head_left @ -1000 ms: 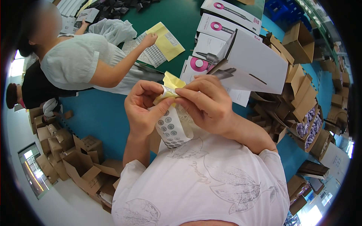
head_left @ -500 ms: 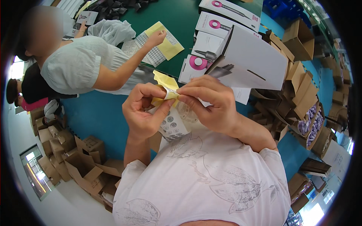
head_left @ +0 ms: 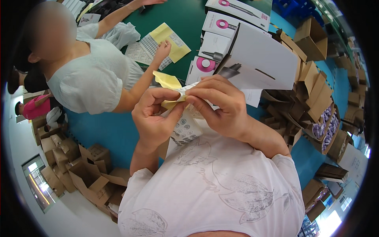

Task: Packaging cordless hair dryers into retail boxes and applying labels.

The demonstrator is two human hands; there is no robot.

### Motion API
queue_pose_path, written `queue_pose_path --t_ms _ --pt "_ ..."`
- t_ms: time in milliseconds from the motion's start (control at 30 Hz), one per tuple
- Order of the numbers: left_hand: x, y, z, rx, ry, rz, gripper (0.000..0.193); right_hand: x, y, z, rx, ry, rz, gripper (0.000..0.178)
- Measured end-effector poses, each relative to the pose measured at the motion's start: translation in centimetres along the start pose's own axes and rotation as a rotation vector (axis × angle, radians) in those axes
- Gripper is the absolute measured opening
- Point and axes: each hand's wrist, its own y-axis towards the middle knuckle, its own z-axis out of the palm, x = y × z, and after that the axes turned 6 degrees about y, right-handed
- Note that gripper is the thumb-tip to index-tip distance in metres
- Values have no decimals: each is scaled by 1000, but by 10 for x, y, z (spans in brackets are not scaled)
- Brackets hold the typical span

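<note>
We find the left hand (head_left: 154,118) and right hand (head_left: 221,106) raised close before the chest, both pinching a yellow-backed sticker sheet (head_left: 169,83) between thumbs and fingertips, above the green table (head_left: 189,23). A white label sheet (head_left: 184,128) with round marks hangs just beneath the hands. A co-worker's hand (head_left: 162,48) rests on a yellow sheet (head_left: 170,39) on the table, beside white product boxes (head_left: 221,25).

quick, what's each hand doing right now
Left hand: closed, pinching the sticker sheet with its yellow backing.
Right hand: closed, fingertips pinching the same sheet's top edge.
</note>
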Motion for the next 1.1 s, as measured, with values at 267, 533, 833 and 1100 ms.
queue_pose_path --t_ms 267,533,833,1100 --pt "1 0 3 30 -1 49 36 3 -5 -2 -8 30 101 10" --pt "-3 -1 -3 46 -39 13 40 11 -3 -14 -50 86 228 5" --pt "30 7 -18 24 169 102 16 42 -1 -35 -243 20 113 12" --pt "-1 15 -9 372 64 311 39 15 -9 -36 -206 -690 -694 21"
